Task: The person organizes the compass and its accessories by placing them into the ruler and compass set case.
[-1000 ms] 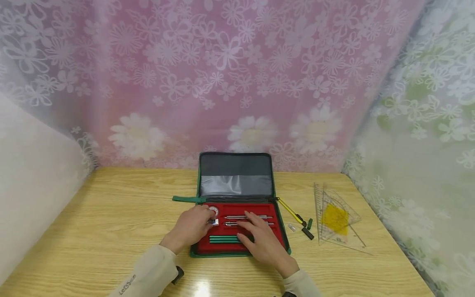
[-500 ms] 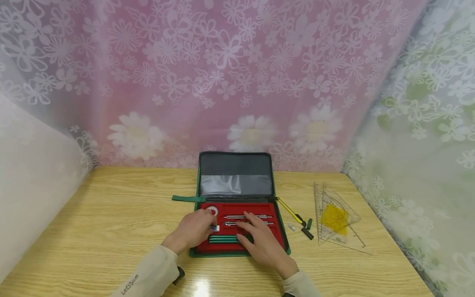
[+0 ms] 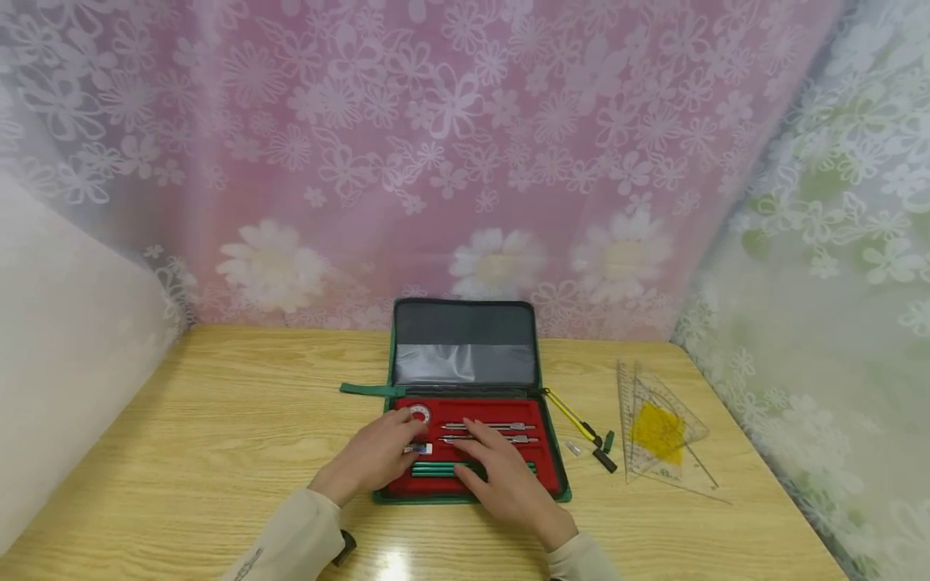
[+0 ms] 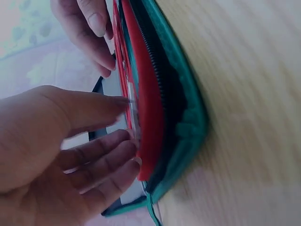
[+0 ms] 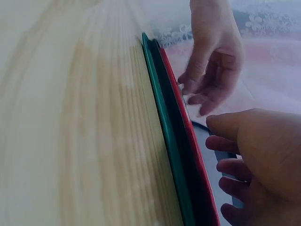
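Note:
An open green zip case (image 3: 377, 492) with a red tray (image 3: 450, 487) lies in front of me. My left hand (image 3: 372, 452) is over the tray's left part, thumb and fingertips apart at either side of a small white-and-blue eraser (image 3: 419, 449). In the left wrist view its fingertips touch or nearly touch a white edge. My right hand (image 3: 504, 478) hovers over or lightly touches the tray, fingers spread above two silver compasses (image 3: 501, 426) and several green pencils (image 3: 434, 470). A round white dial-like piece (image 3: 420, 413) sits at the tray's upper left.
Right of the case lie a yellow strap (image 3: 570, 413), a black piece (image 3: 605, 461), a small clear piece (image 3: 573, 448) and clear set squares (image 3: 626, 452) over a yellow sheet (image 3: 657, 432). A green strap (image 3: 370, 390) sticks out left. The lid (image 3: 465, 323) stands raised behind.
The eraser has shifted toward me in the tray and more of it shows now. My left fingers have spread off it. My right hand has moved slightly left, uncovering more of the pencils.

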`<state>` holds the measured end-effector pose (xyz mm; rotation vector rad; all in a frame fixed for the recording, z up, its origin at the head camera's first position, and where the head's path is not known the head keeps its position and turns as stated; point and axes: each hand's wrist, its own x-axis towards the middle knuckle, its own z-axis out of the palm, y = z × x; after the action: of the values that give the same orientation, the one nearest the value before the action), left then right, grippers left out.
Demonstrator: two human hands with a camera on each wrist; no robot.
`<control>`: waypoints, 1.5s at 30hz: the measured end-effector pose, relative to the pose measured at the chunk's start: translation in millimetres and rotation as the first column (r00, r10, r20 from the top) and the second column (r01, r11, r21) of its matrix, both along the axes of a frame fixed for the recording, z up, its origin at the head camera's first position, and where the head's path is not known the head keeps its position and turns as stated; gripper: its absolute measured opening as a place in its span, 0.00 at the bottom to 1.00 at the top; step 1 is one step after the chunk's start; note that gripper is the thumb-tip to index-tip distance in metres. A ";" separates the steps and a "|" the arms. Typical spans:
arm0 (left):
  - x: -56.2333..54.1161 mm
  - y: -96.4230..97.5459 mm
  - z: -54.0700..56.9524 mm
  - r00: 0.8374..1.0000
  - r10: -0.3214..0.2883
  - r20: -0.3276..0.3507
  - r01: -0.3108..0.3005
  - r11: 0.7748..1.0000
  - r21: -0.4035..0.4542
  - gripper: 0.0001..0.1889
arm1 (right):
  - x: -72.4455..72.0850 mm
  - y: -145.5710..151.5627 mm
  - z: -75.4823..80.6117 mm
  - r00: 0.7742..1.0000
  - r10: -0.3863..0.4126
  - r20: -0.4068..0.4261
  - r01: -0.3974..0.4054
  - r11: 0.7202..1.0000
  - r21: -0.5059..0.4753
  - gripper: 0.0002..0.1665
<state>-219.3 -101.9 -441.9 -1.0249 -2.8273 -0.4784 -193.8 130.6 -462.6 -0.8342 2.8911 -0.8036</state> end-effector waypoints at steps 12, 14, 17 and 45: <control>23.8 -17.6 -2.6 1.000 -0.013 -0.016 0.010 0.992 -0.128 0.19 | 6.2 -22.6 3.5 0.995 0.099 0.023 -0.100 0.993 0.060 0.30; 26.8 -17.5 -4.0 1.000 -0.009 -0.027 0.005 0.989 -0.147 0.20 | 6.5 -24.2 2.3 0.995 0.104 0.009 -0.104 0.991 0.087 0.30; 29.2 -16.1 -6.0 0.998 -0.002 -0.068 -0.009 0.987 -0.160 0.19 | 7.3 -26.1 0.3 0.995 0.100 -0.016 -0.098 0.989 0.108 0.29; 17.0 -1.5 4.1 0.993 0.036 -0.114 -0.045 0.996 -0.074 0.18 | -5.4 8.6 6.5 0.997 -0.017 -0.076 0.015 1.000 -0.021 0.23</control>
<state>-202.3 -103.4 -437.8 -0.9723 -2.7792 -0.3010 -199.2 139.2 -456.2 -0.8636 2.9644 -0.8222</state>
